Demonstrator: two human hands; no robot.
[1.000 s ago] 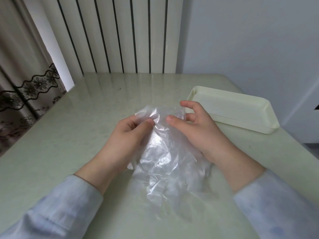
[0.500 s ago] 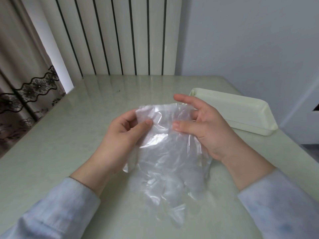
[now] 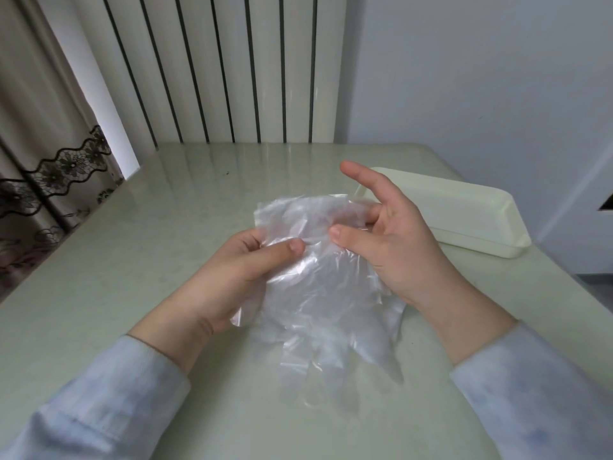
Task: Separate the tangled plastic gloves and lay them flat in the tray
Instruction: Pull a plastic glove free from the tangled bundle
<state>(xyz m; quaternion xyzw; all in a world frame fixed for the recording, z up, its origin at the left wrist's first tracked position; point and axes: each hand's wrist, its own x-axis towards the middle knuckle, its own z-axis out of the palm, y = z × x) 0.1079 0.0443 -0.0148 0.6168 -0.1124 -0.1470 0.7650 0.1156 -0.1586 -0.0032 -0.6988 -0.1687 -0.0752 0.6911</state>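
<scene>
Clear crinkled plastic gloves [image 3: 325, 300], still one clump, over centre of pale green table [image 3: 132, 293]. Left hand [image 3: 245, 273] pinches cuff; right hand [image 3: 388, 240] pinches too, index finger straight. Cream rectangular plastic tray [image 3: 481, 237] at 2 o'clock, no glove visible in it. Separation likely barely begun.

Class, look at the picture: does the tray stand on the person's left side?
No: the tray stands to the right, just beyond the right hand, which pinches the gloves.

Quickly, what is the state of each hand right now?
Left hand: pinching the plastic gloves near the top edge.
Right hand: pinching the same gloves, index finger raised.
</scene>
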